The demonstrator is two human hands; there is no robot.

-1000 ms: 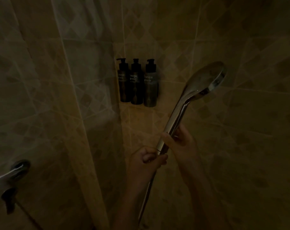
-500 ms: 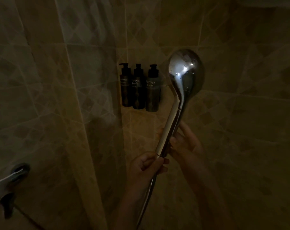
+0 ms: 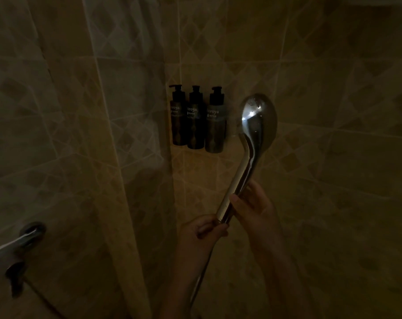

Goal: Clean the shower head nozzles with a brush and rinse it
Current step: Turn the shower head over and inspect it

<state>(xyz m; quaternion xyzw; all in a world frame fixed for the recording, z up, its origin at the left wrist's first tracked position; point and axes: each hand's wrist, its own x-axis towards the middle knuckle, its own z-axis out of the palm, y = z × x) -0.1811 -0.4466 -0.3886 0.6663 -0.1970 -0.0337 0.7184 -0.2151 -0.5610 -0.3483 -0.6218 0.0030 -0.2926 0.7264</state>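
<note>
The chrome shower head (image 3: 255,125) stands upright in the middle of the dim shower, its shiny back toward me and its nozzle face hidden. My left hand (image 3: 203,231) grips the bottom end of the handle where the hose (image 3: 200,286) joins. My right hand (image 3: 253,206) holds the handle just above, thumb on the front and fingers behind it. No brush is in sight.
Three dark pump bottles (image 3: 196,118) stand on a ledge in the tiled corner behind the shower head. A chrome tap lever (image 3: 15,245) sticks out of the left wall at the lower left. Tiled walls close in on both sides.
The shower head has rolled from its nozzle face toward me to its chrome back toward me. It has shifted slightly right, and my right hand has regripped the handle.
</note>
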